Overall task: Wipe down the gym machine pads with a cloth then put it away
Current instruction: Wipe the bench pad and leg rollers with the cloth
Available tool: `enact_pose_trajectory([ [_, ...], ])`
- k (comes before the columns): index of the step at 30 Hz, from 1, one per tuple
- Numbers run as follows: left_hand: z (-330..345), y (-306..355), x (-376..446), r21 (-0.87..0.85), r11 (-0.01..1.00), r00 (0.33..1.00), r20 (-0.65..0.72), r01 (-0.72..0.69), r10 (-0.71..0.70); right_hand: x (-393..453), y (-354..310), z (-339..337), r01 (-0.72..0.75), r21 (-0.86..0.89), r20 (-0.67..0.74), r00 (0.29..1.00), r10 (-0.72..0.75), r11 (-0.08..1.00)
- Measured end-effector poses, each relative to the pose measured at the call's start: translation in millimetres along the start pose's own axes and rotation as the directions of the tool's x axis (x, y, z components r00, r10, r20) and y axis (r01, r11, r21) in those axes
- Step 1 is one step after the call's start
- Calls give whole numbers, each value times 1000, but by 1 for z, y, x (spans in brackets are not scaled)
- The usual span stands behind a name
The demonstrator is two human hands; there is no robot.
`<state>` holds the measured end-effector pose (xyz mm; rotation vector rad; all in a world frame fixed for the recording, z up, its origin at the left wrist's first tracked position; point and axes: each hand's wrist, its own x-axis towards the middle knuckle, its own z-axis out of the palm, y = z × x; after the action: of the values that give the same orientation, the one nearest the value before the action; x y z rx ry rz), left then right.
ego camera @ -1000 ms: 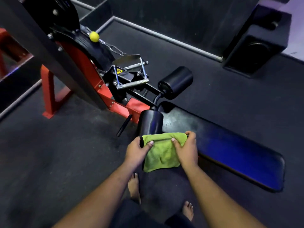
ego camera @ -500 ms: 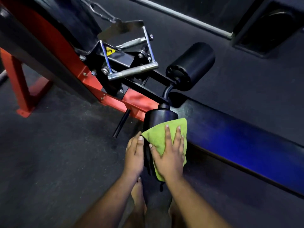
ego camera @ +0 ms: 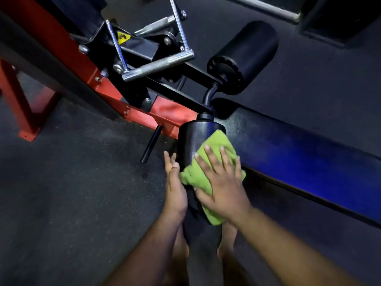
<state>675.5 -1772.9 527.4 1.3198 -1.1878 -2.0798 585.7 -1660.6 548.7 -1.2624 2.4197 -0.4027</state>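
Two hands at the near roller pad (ego camera: 191, 139), a black cylinder at the head end of the bench (ego camera: 309, 153). Right hand (ego camera: 221, 180) flat on the green cloth (ego camera: 214, 141), fingers straight and spread, pressing it onto the pad's upper right side. Cloth bunched, one edge trailing below the palm. Left hand (ego camera: 175, 182) against the pad's left side, fingers straight and together, touching the black surface; nothing gripped. Some motion blur on the right forearm.

Second roller pad (ego camera: 247, 56) lies beyond, apart from the first, joined to it by a bent black bar (ego camera: 210, 93). Bench pad runs off to the right, dark with a blue sheen. Red frame (ego camera: 72, 56) slants from upper left; a chrome handle (ego camera: 158, 65) rests on the black bracket above it, with a yellow warning sticker (ego camera: 123, 37) just behind. Short black peg (ego camera: 151, 143) juts from the frame near the left hand. Bare feet partly visible below the wrists on the dark rubber floor (ego camera: 72, 203).
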Motion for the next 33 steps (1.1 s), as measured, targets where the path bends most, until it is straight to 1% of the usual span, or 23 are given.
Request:
enact_pose_trajectory([
  [3, -3, -3, 2, -3, 1000, 997, 75, -8, 8, 81, -4, -23, 0, -120, -10, 1000, -1, 993],
  [5, -3, -3, 2, 16, 1000, 996, 90, -11, 10, 105, -17, -27, -32, -194, -26, 999, 28, 980],
  [7, -4, 0, 1, 20, 1000, 996, 92, -15, 13, 82, -27, -19, 11, -248, -40, 999, -22, 969],
  [8, -5, 2, -1, 9, 1000, 997, 72, -11, 11, 61, -30, -13, 52, -238, -38, 997, -63, 970],
  [10, -6, 7, -5, 10, 999, 998, 41, 36, -36, 16, -26, -1, 104, -147, -33, 993, -110, 984],
  [11, -8, 7, -6, 50, 998, 997, 54, 44, -47, 3, -21, 2, 110, -107, -13, 994, -112, 988],
  [12, -9, 8, -8, 154, 988, 997, 69, 21, -31, 2, -13, 2, 106, -75, 4, 994, -106, 992],
  [13, -11, 6, -7, 284, 958, 996, 87, -44, 20, 15, -6, -1, 79, -43, 2, 997, -79, 996],
  [14, -11, 6, -6, 420, 898, 989, 123, -132, 88, 34, -2, -6, 14, 5, -14, 1000, -14, 1000],
  [15, -11, 7, -2, 549, 801, 970, 182, -238, 163, 58, 1, -11, -71, 79, -44, 996, 74, 994],
  [16, -11, 6, 2, 659, 679, 946, 240, -325, 220, 82, 4, -15, -155, 168, -67, 983, 168, 974],
  [17, -10, 6, 7, 725, 574, 925, 297, -381, 239, 98, 5, -20, -212, 243, -87, 967, 239, 947],
  [18, -7, 7, 7, 759, 508, 913, 332, -407, 236, 103, 7, -19, -236, 293, -118, 953, 280, 927],
  [19, -4, 7, 9, 774, 474, 907, 349, -420, 235, 97, 7, -14, -224, 328, -155, 945, 286, 918],
  [21, 1, 7, 7, 770, 466, 899, 348, -435, 265, 56, 3, 5, -173, 409, -205, 939, 275, 896],
  [22, 2, 7, 5, 758, 482, 897, 338, -439, 285, 27, 0, 16, -169, 483, -198, 935, 295, 859],
  [24, 7, 8, 4, 738, 506, 893, 332, -447, 304, -16, -2, 37, -198, 651, -120, 927, 357, 733],
  [26, 8, 8, 0, 764, 452, 885, 355, -461, 301, -9, 2, 41, -255, 741, -48, 903, 428, 621],
  [28, 10, 7, 0, 783, 399, 875, 381, -477, 298, 39, 12, 26, -296, 771, -34, 865, 500, 563],
  [29, 10, 7, 0, 785, 390, 872, 388, -482, 297, 68, 15, 13, -319, 758, -48, 843, 535, 570],
  [31, 10, 5, 0, 771, 431, 882, 384, -469, 273, 96, 19, -1, -349, 699, -72, 834, 547, 624],
  [32, 9, 6, 0, 755, 473, 890, 373, -455, 262, 90, 15, 0, -327, 653, -114, 849, 515, 683],
  [33, 8, 6, -1, 730, 518, 895, 362, -446, 262, 72, 8, 5, -269, 600, -168, 879, 447, 753],
])
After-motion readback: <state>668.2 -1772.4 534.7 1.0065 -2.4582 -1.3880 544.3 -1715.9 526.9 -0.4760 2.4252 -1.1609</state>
